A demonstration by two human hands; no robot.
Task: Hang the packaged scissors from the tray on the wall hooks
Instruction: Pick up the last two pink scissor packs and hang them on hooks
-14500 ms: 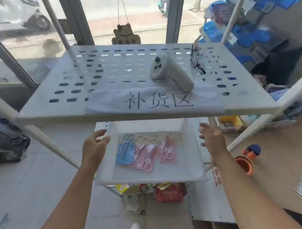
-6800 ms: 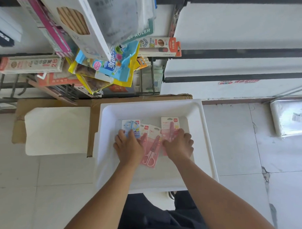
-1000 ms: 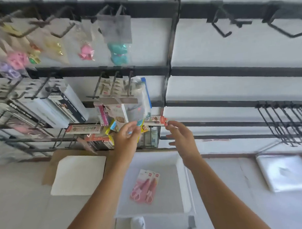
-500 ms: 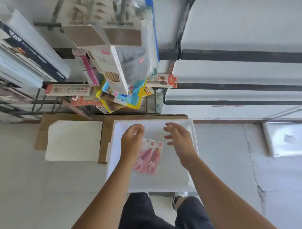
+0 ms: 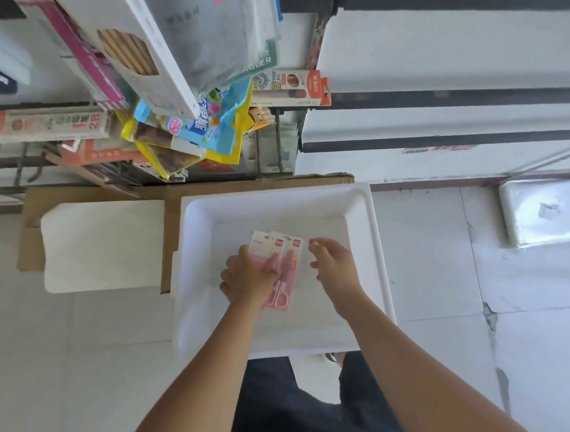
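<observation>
A white tray (image 5: 194,277) lies on the floor below me. Two overlapping packs of pink scissors (image 5: 288,271) rest in its middle. My left hand (image 5: 247,279) lies on the left pack, thumb curled over its front, covering its lower half. My right hand (image 5: 335,266) hovers just right of the packs with fingers apart, holding nothing. The wall hooks (image 5: 7,170) at the left carry other goods; the hooks for the scissors are out of view.
Hanging stationery packs (image 5: 190,125) crowd the upper left above the tray. A white foam sheet (image 5: 101,245) on brown cardboard (image 5: 166,244) lies left of the tray. A wrapped white package (image 5: 542,208) sits on the floor at right. White wall panels (image 5: 444,59) fill the upper right.
Both hands dropped from the hooks down into the tray. My left hand has settled on the left pink pack; the view has tilted down toward the floor.
</observation>
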